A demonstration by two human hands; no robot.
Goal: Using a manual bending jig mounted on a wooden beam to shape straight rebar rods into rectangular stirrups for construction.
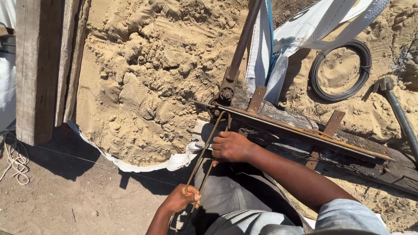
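Two hands at work on one bent steel rod point(208, 150). Left hand point(182, 199) closed in a fist around the lower end of the rod, near the bottom edge of the view. Right hand point(230, 147) pressed knuckles-up on the rod higher along, fingers curled down over it, just beside the edge of a weathered plank point(278, 114). Rod thin, rusty brown, ribbed, doubled into two near-parallel legs running from the left hand up past the right hand to a bend at a round pivot point(226, 93) on a bending tool. Long brown lever handle point(244, 37) rising from that pivot toward the top of the view. Flat rusty steel strip point(305, 132) lying along the plank, with short rusty brackets across it.

Beyond the plank, a white woven bulk sack point(305, 30) lying slack on the sand, mouth hidden, contents impossible to tell. Heap of loose yellow sand point(152, 74) to the left, on white sheeting point(130, 165) that shows at its lower edge. Coil of dark wire point(321, 89) lying on the sand to the right, a hammer point(394, 104) just beyond it. Upright grey timber boards point(37, 69) at far left, white cord point(15, 161) tangled on the dirt below them.
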